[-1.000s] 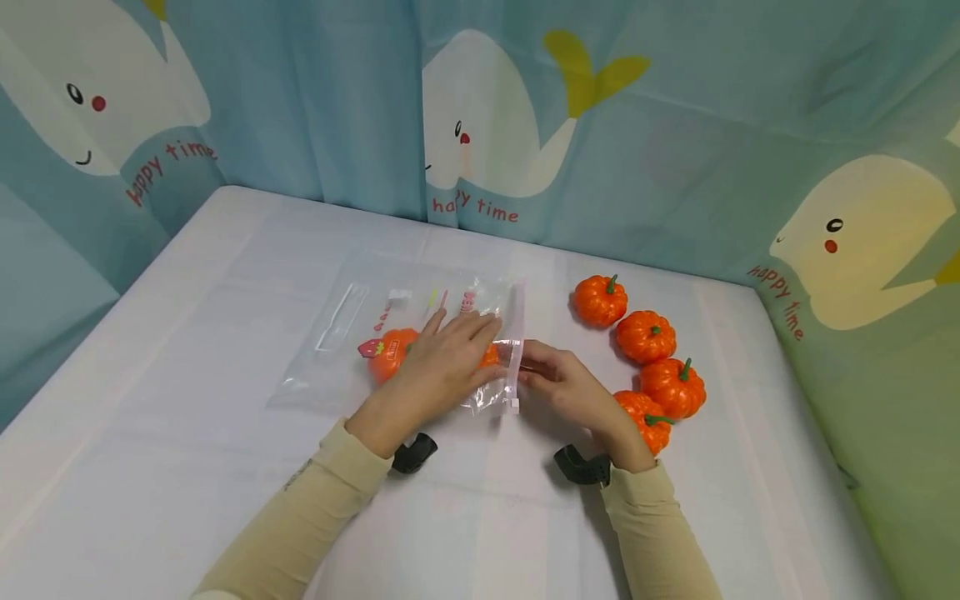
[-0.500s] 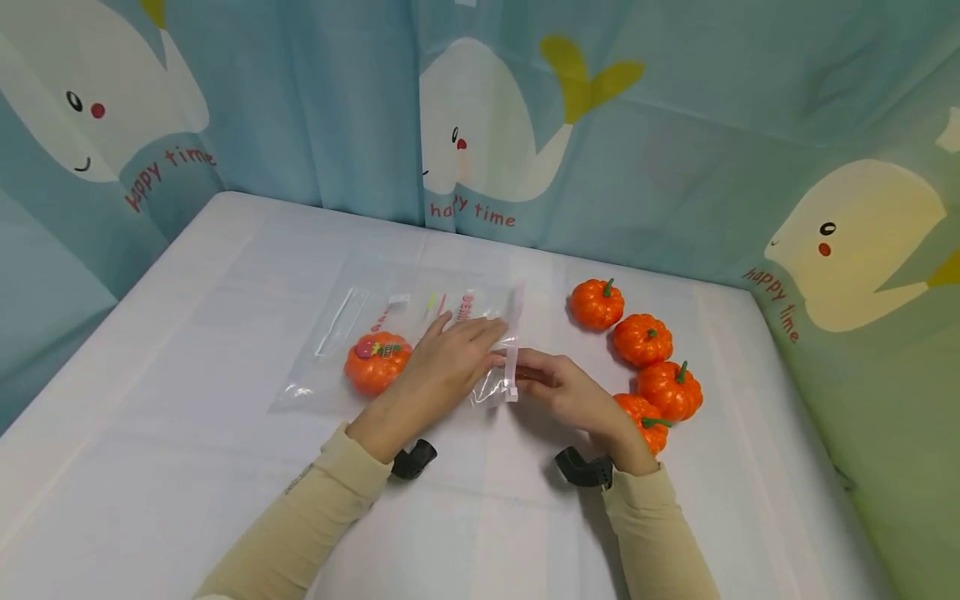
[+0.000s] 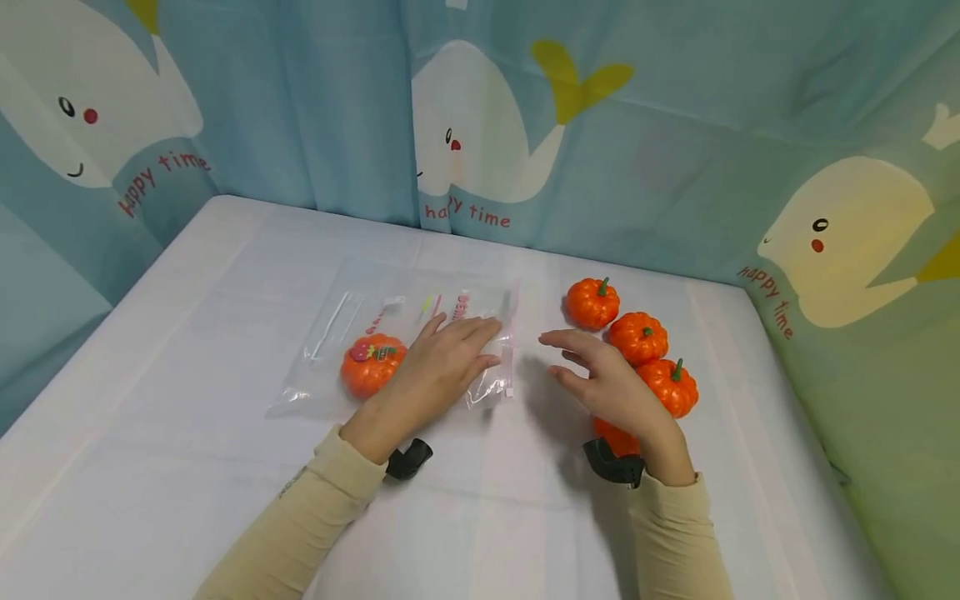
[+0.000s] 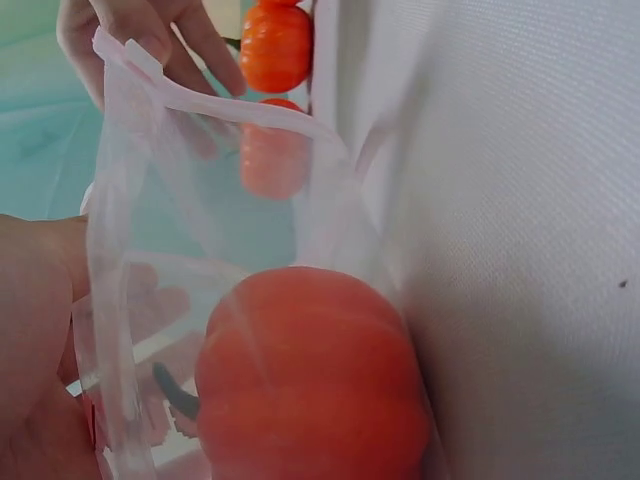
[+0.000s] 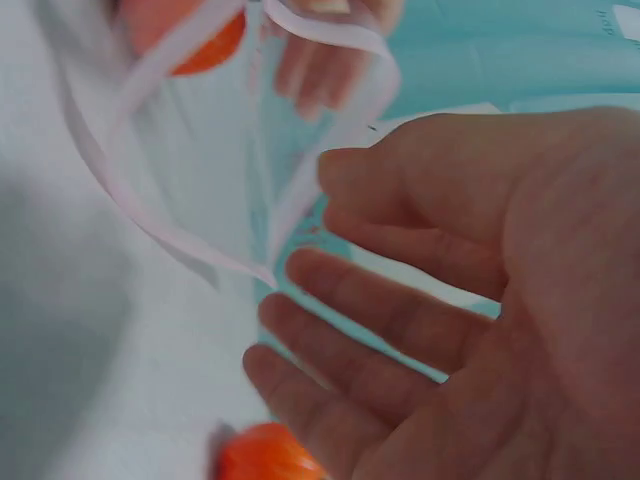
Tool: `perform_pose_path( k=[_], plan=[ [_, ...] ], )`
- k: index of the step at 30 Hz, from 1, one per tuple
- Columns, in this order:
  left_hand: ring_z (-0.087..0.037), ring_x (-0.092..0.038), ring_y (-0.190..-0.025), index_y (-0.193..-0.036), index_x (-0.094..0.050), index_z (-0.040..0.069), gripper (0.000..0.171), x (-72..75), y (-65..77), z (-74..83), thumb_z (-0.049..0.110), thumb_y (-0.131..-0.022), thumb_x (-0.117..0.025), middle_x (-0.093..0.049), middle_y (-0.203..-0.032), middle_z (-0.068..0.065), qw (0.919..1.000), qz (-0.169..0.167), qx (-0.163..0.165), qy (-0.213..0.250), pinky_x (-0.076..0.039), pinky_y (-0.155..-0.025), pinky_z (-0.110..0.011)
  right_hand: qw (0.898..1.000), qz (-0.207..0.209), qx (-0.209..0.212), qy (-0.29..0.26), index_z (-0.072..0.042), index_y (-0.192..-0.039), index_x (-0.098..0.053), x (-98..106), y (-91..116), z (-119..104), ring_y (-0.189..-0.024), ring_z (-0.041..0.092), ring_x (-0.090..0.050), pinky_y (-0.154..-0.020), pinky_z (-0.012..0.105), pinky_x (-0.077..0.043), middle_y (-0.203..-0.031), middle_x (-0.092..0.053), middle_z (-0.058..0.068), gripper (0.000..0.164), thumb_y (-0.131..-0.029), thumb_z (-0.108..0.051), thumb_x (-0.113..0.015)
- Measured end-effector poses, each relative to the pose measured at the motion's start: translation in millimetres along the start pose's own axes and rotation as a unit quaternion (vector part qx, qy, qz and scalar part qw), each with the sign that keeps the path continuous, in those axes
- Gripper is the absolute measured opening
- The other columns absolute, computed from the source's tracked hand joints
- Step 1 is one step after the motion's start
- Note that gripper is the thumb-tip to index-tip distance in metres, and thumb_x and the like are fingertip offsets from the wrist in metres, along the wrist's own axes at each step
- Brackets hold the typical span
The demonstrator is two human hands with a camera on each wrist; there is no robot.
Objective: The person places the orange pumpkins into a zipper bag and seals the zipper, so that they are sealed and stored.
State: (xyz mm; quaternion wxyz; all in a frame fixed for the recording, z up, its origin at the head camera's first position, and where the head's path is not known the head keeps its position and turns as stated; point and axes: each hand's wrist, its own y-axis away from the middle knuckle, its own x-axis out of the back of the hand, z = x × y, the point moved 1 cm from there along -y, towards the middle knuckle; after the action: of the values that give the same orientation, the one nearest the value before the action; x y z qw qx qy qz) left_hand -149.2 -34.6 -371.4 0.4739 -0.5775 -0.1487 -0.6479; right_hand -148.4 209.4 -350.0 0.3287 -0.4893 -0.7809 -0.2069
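Observation:
My left hand (image 3: 450,354) lies over a clear zip bag (image 3: 322,333), pinching its upper layer near the pink-edged mouth. The left wrist view shows that mouth (image 4: 240,105) gaping, with a small orange pumpkin (image 4: 310,370) behind the film. A pumpkin (image 3: 371,367) in the bag shows left of the hand in the head view; the palm hides part of the bag. My right hand (image 3: 607,379) hovers right of the mouth, fingers apart and holding nothing. In the right wrist view its fingertips (image 5: 270,365) point toward the pink rim (image 5: 170,235).
Several loose orange pumpkins stand in a curved row at the right, such as the far one (image 3: 592,304) and a near one (image 3: 618,437) partly hidden by the right wrist. A whale-print curtain (image 3: 315,108) closes off the white table's (image 3: 187,500) far side.
My right hand has drawn back to the right, out of the bag's mouth, and its fingers have spread. The visible bagged pumpkin has shifted left. The left hand has stayed over the bag.

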Motion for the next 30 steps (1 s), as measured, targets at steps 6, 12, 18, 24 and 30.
perform_pose_path(
  k=[6,12,18,24,30],
  plan=[
    [-0.024,-0.057,-0.129,-0.14,-0.055,0.009,0.047,-1.5,0.2,-0.5,0.032,-0.099,-0.061,-0.061,-0.139,-0.007,1.0,-0.001,0.001,0.01,-0.038,-0.113,-0.057,0.996,0.022,-0.04,0.074,-0.008,-0.135,-0.057,15.1,14.2,1.9,-0.126,0.036,-0.054,-0.103,0.056,-0.047,-0.137,-0.059,0.011,0.042,-0.095,-0.015,-0.066],
    [-0.025,-0.058,-0.127,-0.139,-0.056,0.008,0.046,-3.2,1.3,-1.6,0.031,-0.099,-0.061,-0.062,-0.137,-0.008,0.9999,0.0,-0.001,0.011,-0.04,-0.111,-0.058,0.988,0.039,-0.081,0.128,-0.002,-0.133,-0.058,29.3,31.6,2.9,-0.118,0.039,-0.059,-0.097,0.055,-0.051,-0.133,-0.061,0.019,0.044,-0.092,-0.015,-0.069],
    [-0.025,-0.058,-0.128,-0.139,-0.055,0.008,0.047,-0.7,0.5,-2.6,0.03,-0.099,-0.062,-0.062,-0.137,-0.008,0.9998,0.003,0.009,0.018,-0.039,-0.112,-0.058,0.982,0.029,-0.104,0.156,0.0,-0.126,-0.062,35.3,34.2,2.4,-0.096,0.035,-0.065,-0.085,0.049,-0.055,-0.119,-0.067,0.019,0.04,-0.09,-0.014,-0.068],
    [-0.025,-0.058,-0.128,-0.139,-0.056,0.007,0.047,-1.5,2.5,-2.6,0.03,-0.098,-0.062,-0.062,-0.137,-0.009,0.9996,0.003,0.011,0.024,-0.039,-0.112,-0.058,0.972,-0.03,-0.152,0.177,-0.003,-0.12,-0.065,32.6,36.6,7.7,-0.097,0.028,-0.064,-0.082,0.044,-0.055,-0.1,-0.07,0.01,0.037,-0.087,-0.019,-0.069],
    [-0.026,-0.059,-0.127,-0.138,-0.056,0.007,0.047,-0.3,1.4,-1.5,0.029,-0.098,-0.063,-0.062,-0.136,-0.009,0.9996,0.01,0.009,0.024,-0.039,-0.112,-0.058,0.961,-0.08,-0.219,0.15,-0.006,-0.122,-0.062,30.0,38.9,8.4,-0.09,0.023,-0.063,-0.069,0.036,-0.056,-0.115,-0.066,0.013,0.043,-0.086,-0.028,-0.074]
  ],
)
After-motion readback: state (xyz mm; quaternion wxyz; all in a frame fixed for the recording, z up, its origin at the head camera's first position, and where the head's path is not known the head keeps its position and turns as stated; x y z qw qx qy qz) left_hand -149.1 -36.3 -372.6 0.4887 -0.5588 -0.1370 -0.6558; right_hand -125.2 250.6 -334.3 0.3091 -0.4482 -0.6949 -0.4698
